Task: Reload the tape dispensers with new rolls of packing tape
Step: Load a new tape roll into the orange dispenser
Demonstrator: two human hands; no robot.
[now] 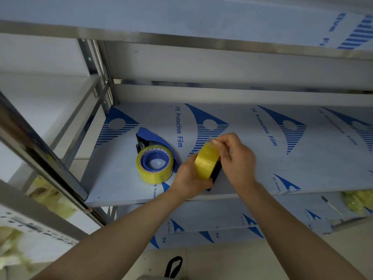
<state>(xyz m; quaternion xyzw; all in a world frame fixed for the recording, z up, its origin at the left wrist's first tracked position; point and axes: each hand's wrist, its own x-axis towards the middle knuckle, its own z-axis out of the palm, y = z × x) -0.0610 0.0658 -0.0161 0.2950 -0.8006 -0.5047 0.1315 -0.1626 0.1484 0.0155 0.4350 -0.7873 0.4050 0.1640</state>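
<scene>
While left hand [189, 178] grips yellow roll [205, 161], right hand [236, 158] pinches its end; loaded blue dispenser [155, 156] lies beside.

You have a single view — the wide-angle camera on your head, looking forward and down onto the middle shelf [302, 168] of a metal rack [94, 63] from close in. Your left hand [189, 176] and right hand [238, 158] sit just below the frame's centre, forearms [125, 239] entering from the bottom edge — the upper shelf [181, 15] spans the top, and a lower shelf [201, 219] and strip of floor [222, 263] show beneath.
</scene>
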